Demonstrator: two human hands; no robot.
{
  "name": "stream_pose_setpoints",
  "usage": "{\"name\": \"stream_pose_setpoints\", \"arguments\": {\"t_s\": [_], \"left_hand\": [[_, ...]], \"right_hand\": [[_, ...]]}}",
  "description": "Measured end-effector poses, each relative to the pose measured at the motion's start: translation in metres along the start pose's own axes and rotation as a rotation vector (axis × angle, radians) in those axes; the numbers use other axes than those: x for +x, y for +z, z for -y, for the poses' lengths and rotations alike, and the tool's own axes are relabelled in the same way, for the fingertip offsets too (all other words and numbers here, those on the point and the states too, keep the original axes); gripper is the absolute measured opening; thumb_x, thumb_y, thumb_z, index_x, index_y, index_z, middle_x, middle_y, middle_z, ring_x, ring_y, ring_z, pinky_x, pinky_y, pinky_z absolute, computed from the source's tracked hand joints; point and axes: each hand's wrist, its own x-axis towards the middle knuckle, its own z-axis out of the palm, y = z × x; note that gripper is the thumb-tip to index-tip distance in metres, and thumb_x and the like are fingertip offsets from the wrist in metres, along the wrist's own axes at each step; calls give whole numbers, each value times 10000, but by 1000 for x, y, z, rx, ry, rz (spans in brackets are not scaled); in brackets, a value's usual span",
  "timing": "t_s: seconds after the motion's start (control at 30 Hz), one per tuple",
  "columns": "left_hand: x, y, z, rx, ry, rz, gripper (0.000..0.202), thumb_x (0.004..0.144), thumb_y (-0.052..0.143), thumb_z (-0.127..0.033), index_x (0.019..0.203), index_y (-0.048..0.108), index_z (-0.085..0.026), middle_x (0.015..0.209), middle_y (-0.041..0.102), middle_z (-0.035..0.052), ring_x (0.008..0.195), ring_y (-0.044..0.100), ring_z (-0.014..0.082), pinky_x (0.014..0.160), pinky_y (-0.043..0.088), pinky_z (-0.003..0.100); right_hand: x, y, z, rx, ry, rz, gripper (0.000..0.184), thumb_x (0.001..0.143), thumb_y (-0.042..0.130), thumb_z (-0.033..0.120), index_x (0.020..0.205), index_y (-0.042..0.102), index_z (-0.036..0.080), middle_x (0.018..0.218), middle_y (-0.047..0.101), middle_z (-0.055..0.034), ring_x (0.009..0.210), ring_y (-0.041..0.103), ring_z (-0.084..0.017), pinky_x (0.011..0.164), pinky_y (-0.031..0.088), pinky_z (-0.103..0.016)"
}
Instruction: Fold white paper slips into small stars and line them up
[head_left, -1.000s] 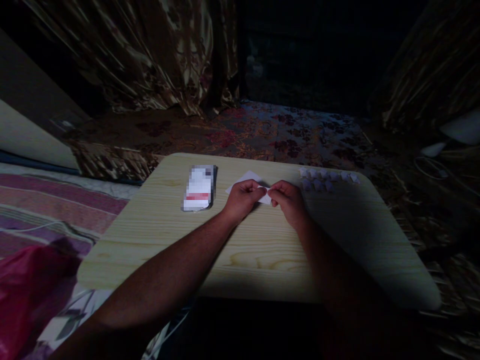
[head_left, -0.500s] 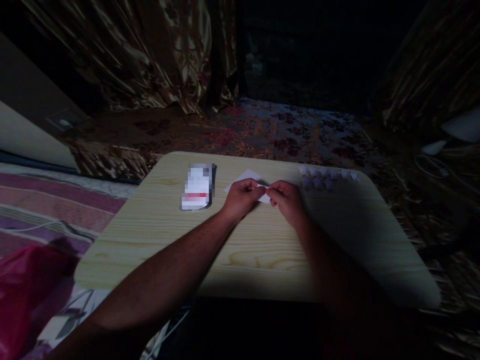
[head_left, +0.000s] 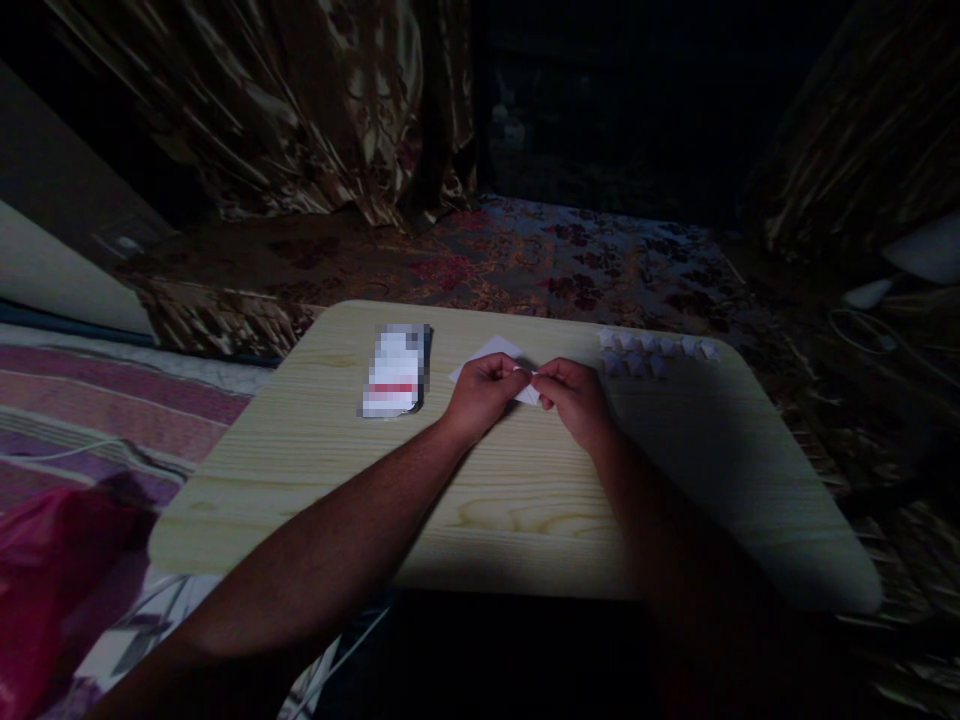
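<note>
Between my hands is a small folded piece of white paper (head_left: 527,394), held just over the wooden table. My left hand (head_left: 484,393) pinches its left side with thumb and fingers. On its right side, my right hand (head_left: 575,394) is closed in a pinch, fingertips almost meeting the left thumb. Behind my left hand lies a flat stack or sheet of white paper (head_left: 495,346), partly covered by that hand. Several small folded paper pieces (head_left: 651,348) sit in two rows to the right of my right hand.
The light wood table (head_left: 315,470) has rounded corners. A pixelated flat packet or phone (head_left: 394,370) lies on its left part. A striped bed cover (head_left: 90,400) and a pink bag (head_left: 52,580) are at the left. Patterned curtains (head_left: 360,100) hang behind.
Both hands stay in nearly the same place, pinching the folded paper. The whole view has shifted very slightly; nothing else visibly differs.
</note>
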Motion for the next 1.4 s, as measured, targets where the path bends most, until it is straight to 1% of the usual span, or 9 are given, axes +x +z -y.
{"name": "stream_pose_setpoints", "arguments": {"t_s": [0.1, 0.3, 0.47, 0.63, 0.87, 1.1, 1.3, 1.4], "left_hand": [[0, 0, 0, -11, 3, -3, 215, 686, 750, -320, 673, 622, -148, 585, 586, -21, 510, 459, 77, 514, 324, 221], [0, 0, -1, 0, -2, 7, 191, 692, 738, -306, 677, 628, -150, 577, 583, -22, 494, 439, 73, 497, 314, 220], [-1, -1, -1, -27, -18, 19, 214, 677, 750, -301, 643, 598, -155, 552, 561, -34, 471, 418, 66, 478, 291, 218], [-1, -1, -3, -80, -26, 32, 233, 647, 766, -301, 627, 586, -155, 566, 582, -23, 480, 453, 78, 476, 300, 223], [-1, -1, -4, -96, -24, -15, 251, 652, 771, -310, 614, 578, -155, 516, 540, -35, 461, 413, 70, 463, 276, 224], [-1, -1, -2, -72, -17, -27, 276, 654, 770, -319, 595, 553, -159, 512, 523, -38, 457, 409, 69, 466, 272, 228], [0, -2, -3, -68, -26, -40, 284, 653, 769, -327, 598, 546, -161, 507, 520, -41, 453, 406, 70, 460, 271, 227], [1, -2, -3, -95, -31, -41, 280, 656, 771, -313, 600, 543, -160, 513, 535, -39, 458, 416, 73, 464, 284, 229]], "right_hand": [[0, 0, -1, 6, -5, 16, 140, 752, 657, 308, 694, 614, 188, 492, 511, 55, 472, 443, -99, 495, 315, -246], [-2, -1, 1, -18, 10, 24, 152, 740, 661, 319, 677, 613, 190, 490, 512, 54, 472, 443, -101, 497, 316, -248], [-2, -1, 2, -3, 23, 27, 151, 726, 669, 319, 668, 612, 192, 479, 503, 57, 466, 433, -100, 496, 316, -248], [-1, 0, 1, -2, 30, 36, 161, 721, 676, 335, 675, 615, 193, 476, 501, 58, 461, 428, -100, 494, 315, -249], [-2, 1, 6, -25, 36, 18, 202, 753, 653, 364, 660, 605, 191, 483, 520, 49, 461, 436, -99, 490, 318, -249], [0, 0, 5, -12, 23, -4, 213, 756, 629, 342, 610, 580, 194, 495, 537, 41, 469, 450, -98, 506, 345, -248], [2, 1, 4, -24, 35, -12, 224, 756, 643, 349, 612, 574, 191, 484, 539, 42, 455, 443, -93, 501, 341, -246], [4, 2, 3, 17, 53, -10, 184, 740, 657, 340, 657, 589, 190, 498, 557, 44, 459, 456, -94, 500, 346, -243]]}}
